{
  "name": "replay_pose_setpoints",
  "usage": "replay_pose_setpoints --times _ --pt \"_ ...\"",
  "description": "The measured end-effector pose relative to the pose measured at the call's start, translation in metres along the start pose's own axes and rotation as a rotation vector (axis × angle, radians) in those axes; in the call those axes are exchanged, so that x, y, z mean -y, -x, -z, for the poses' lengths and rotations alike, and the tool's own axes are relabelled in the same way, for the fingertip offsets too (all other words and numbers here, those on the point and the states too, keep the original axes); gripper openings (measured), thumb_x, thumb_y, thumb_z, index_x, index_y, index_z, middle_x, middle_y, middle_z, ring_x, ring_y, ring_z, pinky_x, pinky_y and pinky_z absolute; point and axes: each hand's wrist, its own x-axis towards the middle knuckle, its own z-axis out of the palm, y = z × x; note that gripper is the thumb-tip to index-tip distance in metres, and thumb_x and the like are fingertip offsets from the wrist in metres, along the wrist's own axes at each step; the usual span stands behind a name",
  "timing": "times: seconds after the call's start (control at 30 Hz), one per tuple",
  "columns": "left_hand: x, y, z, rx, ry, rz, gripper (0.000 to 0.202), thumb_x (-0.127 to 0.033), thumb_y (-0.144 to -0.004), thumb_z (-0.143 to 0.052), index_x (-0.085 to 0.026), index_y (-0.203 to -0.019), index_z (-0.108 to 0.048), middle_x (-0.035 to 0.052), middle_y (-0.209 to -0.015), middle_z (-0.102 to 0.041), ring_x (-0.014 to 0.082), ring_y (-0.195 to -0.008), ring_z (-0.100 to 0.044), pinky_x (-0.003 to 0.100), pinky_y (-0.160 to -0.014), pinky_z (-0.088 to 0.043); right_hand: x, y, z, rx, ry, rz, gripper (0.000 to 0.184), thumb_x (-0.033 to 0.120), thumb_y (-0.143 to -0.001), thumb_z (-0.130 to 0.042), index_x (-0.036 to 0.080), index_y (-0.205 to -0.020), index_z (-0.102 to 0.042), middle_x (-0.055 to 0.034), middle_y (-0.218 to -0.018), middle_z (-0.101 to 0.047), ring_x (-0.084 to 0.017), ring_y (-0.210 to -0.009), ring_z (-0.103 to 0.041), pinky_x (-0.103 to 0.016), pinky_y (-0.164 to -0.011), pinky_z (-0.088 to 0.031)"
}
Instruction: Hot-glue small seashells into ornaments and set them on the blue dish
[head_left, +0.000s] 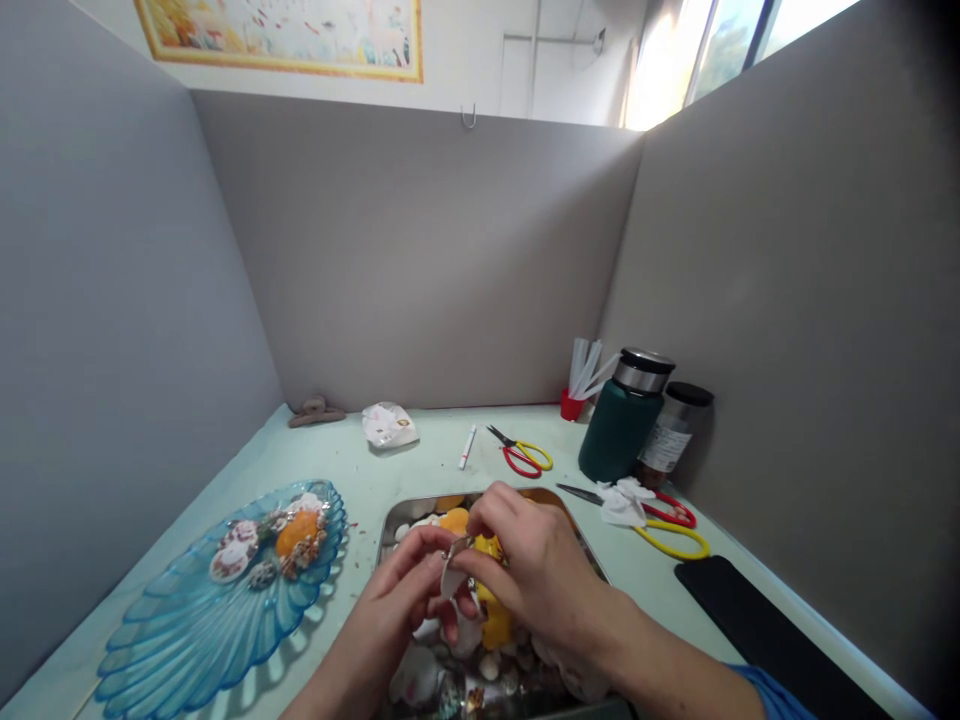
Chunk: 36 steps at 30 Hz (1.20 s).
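Observation:
My left hand (405, 600) pinches a small, thin, whitish shell-like disc (452, 582) between thumb and fingers. My right hand (536, 555) is closed at the disc's upper edge, its thumb and fingertips together there; a small shiny bit shows at that spot, too small to name. Both hands are above a metal tray (583, 530) of shells and pebble-like pieces. In it, a yellow piece (495, 622) lies under the right hand, and large white shells (415, 674) are near the front. My hands hide much of the tray.
At left, a blue shell-shaped dish (202, 640) holds shells and an orange piece. Behind the tray lie small scissors (521, 452), a white pen-like stick (467, 447) and a crumpled packet (389, 427). To the right are larger scissors (667, 525), a green bottle (625, 420) and a black phone-like slab (772, 635).

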Motion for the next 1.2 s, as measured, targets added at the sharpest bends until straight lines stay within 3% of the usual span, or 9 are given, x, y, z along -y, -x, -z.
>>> replay_pose_setpoints --times 0.13,0.27,0.4,0.57,0.8,0.97,1.2 --pt "-0.003 0.000 -0.003 0.024 0.032 0.014 0.025 -0.033 -0.086 -0.055 -0.016 -0.102 -0.060 0.0080 -0.089 -0.064 0.0201 -0.072 -0.064 0.030 -0.056 -0.050 -0.002 -0.002 -0.002 0.032 0.000 0.009 0.011 0.026 -0.084 -0.062 0.020 -0.090 -0.055 -0.0018 -0.090 -0.057 -0.015 -0.073 -0.055 -0.025 -0.063 -0.037" --pt "-0.005 0.001 -0.008 0.059 0.016 -0.012 0.028 -0.036 -0.086 -0.054 -0.013 -0.100 -0.059 0.0094 -0.085 -0.066 0.0217 -0.072 -0.065 0.033 -0.058 -0.052 -0.005 -0.002 -0.006 0.032 0.023 0.053 0.011 0.028 -0.088 -0.056 0.019 -0.081 -0.055 -0.0002 -0.079 -0.057 -0.014 -0.068 -0.054 -0.024 -0.061 -0.034" --pt "-0.006 0.002 -0.010 -0.007 -0.091 0.015 0.028 -0.039 -0.085 -0.057 -0.014 -0.098 -0.056 0.0055 -0.073 -0.067 0.0196 -0.061 -0.065 0.031 -0.055 -0.052 -0.005 0.000 -0.008 0.028 0.005 0.085 0.011 0.028 -0.087 -0.059 0.019 -0.082 -0.057 -0.0003 -0.078 -0.060 -0.014 -0.068 -0.054 -0.024 -0.060 -0.033" --pt "-0.007 0.001 -0.011 -0.089 -0.046 -0.011 0.028 -0.040 -0.083 -0.058 -0.015 -0.094 -0.055 0.0040 -0.063 -0.068 0.0189 -0.055 -0.064 0.029 -0.053 -0.051 -0.003 -0.001 -0.003 0.070 -0.080 -0.011 0.016 0.031 -0.082 -0.065 0.018 -0.077 -0.058 0.0009 -0.071 -0.062 -0.013 -0.064 -0.055 -0.023 -0.058 -0.033" --pt "-0.007 0.002 -0.012 -0.047 -0.073 -0.045 0.024 -0.042 -0.087 -0.051 -0.018 -0.093 -0.054 0.0022 -0.057 -0.066 0.0182 -0.051 -0.063 0.028 -0.050 -0.049 -0.002 -0.002 0.000 0.171 -0.259 -0.074 0.021 0.025 -0.087 -0.058 0.017 -0.067 -0.056 0.0040 -0.059 -0.057 -0.010 -0.055 -0.050 -0.020 -0.054 -0.032" --pt "-0.005 0.005 -0.011 -0.038 -0.171 -0.125 0.021 -0.039 -0.087 -0.053 -0.019 -0.081 -0.051 -0.0028 -0.050 -0.059 0.0131 -0.044 -0.056 0.024 -0.049 -0.046 0.001 -0.002 0.002 0.223 -0.340 -0.100 0.021 0.022 -0.088 -0.056 0.017 -0.067 -0.057 0.0061 -0.056 -0.050 -0.008 -0.053 -0.045 -0.020 -0.051 -0.029" --pt "-0.005 0.006 -0.007 -0.011 -0.247 -0.180 0.019 -0.035 -0.089 -0.051 -0.019 -0.080 -0.049 -0.0028 -0.066 -0.064 0.0097 -0.042 -0.058 0.021 -0.048 -0.041 0.001 -0.004 0.002 0.266 -0.373 -0.070 0.026 0.024 -0.088 -0.055 0.016 -0.064 -0.055 0.0063 -0.057 -0.047 -0.008 -0.054 -0.043 -0.020 -0.052 -0.029"
